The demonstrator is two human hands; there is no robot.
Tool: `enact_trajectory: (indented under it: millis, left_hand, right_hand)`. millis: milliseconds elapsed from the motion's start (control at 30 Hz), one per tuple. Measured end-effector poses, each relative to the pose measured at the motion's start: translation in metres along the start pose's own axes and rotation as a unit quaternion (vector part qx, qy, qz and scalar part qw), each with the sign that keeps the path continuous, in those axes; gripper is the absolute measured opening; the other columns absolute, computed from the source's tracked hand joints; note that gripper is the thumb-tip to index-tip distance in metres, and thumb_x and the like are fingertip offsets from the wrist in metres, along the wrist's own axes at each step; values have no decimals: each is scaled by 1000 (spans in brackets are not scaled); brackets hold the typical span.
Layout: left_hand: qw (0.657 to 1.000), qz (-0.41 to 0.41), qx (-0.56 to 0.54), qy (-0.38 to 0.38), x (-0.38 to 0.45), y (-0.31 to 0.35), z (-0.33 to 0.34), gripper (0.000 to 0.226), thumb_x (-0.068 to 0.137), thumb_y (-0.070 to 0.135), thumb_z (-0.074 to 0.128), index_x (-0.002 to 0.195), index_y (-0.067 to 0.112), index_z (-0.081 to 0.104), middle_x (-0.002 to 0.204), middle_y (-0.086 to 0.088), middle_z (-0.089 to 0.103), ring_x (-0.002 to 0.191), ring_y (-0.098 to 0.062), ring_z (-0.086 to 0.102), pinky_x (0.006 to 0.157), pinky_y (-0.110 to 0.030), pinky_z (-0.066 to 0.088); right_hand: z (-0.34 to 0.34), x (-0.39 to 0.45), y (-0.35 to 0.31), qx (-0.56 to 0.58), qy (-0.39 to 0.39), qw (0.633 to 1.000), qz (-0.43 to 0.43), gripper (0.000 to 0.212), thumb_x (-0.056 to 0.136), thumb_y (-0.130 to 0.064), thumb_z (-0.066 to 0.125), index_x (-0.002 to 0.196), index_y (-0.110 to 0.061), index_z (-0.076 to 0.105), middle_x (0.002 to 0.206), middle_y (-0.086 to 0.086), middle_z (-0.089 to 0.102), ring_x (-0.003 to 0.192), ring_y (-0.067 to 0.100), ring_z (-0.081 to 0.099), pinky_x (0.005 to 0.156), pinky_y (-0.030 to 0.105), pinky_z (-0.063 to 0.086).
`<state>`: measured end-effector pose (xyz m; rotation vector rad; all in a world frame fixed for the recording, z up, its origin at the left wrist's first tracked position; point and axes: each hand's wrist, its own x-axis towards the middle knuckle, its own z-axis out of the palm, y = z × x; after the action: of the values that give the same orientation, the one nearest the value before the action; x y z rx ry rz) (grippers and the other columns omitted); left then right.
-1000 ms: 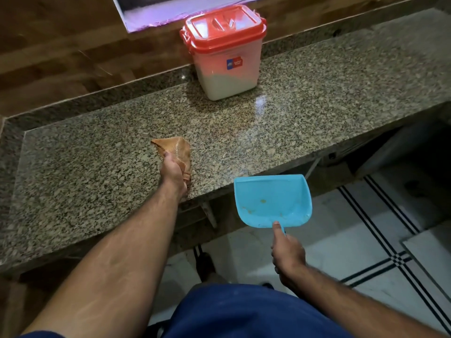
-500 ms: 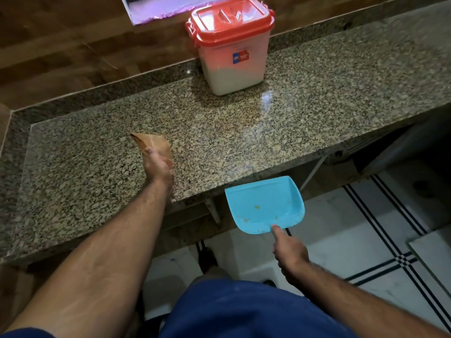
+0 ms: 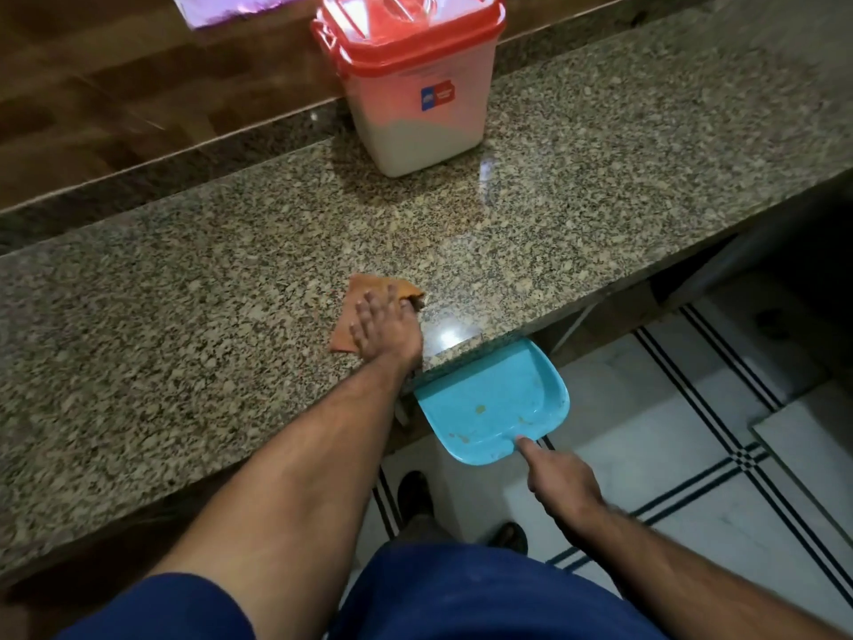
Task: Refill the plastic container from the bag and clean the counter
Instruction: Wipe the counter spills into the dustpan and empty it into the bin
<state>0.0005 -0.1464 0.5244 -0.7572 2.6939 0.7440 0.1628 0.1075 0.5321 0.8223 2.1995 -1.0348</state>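
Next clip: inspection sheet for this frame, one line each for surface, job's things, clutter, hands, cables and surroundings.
Surface: speckled granite counter, glossy.
Job's things: plastic container, red lid on, partly filled with white contents; orange cloth flat on counter; blue dustpan held just below counter edge, a few specks inside.
Clutter: nothing seen.
Hands: left hand presses cloth with straight fingers; right hand holds dustpan by its handle.
Cables: nothing seen.
Surroundings: wooden wall panel behind; white tiled floor with dark stripes.

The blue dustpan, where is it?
The blue dustpan is in the right hand, tucked just under the counter's front edge, below the cloth.
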Motion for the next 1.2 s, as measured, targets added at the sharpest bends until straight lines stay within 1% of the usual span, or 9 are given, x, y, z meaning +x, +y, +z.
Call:
enact_trajectory:
  millis: [167,233,333,467,600,767,967,1100,1200]
  left_hand:
    - [954,218,-184,-89,-46,53,14,45,118,40,34,160,35,49,166,1,48,142,-11,44,126,-22,29]
    - [937,263,-205,-106,-66,53,25,41,114,43,37,139,31,67,139,-5,70,126,-21,63,118,-46,48]
    - [929,96,-344,-99,-67,61,2,31,111,47,37,114,36,66,103,-2,77,89,-21,75,83,-50,66]
    - [810,-37,-584,-22,-47,43,-48,33,117,41,39,145,38,57,101,-1,82,84,-18,82,73,-42,69]
    - [888,69,-427,153,-38,-11,-42,36,110,51,53,142,36,48,119,8,73,88,-17,79,62,-33,66]
    - [964,246,-25,93,-56,7,28,69,102,9,55,152,56,42,109,7,51,108,-17,51,77,-27,55]
    - [866,161,-438,-178,-36,80,-10,45,111,12,49,133,49,60,139,5,71,81,-19,71,54,-24,56]
    - [900,136,-415,-14,-9,45,-37,19,111,24,54,124,37,52,123,6,73,66,-24,64,53,-54,61]
    - [952,144,-268,37,-27,20,-31,29,111,25,48,138,35,54,115,13,68,62,-10,56,46,-37,57]
  right_hand:
    - [4,1,-10,-4,9,1000,2,76,88,-80,57,58,-12,69,54,1,66,53,25,59,58,38,48]
    - [5,2,-14,-4,8,1000,-4,76,90,-78,57,55,-13,67,50,-1,64,52,24,59,59,38,49]
    - [6,2,-17,5,8,1000,-1,75,93,-76,57,53,-13,64,47,-2,61,49,21,56,57,37,47]
    - [6,3,-20,13,13,1000,9,74,92,-76,58,53,-13,62,46,-3,57,46,20,52,55,35,44]
    - [7,4,-23,17,15,1000,12,72,93,-73,58,57,-12,65,48,-3,60,48,20,54,55,35,46]
    - [15,2,-30,21,21,999,17,72,94,-72,59,57,-11,68,49,-3,63,50,22,57,59,36,48]
    - [10,1,-32,11,21,1000,0,71,94,-73,56,62,-11,66,55,2,62,50,21,52,57,36,44]
    - [9,2,-34,20,28,999,11,70,93,-75,57,61,-13,65,51,-2,59,47,18,50,55,34,42]
    - [13,3,-34,16,33,999,17,70,93,-76,57,60,-14,64,50,-3,57,47,18,50,56,34,43]
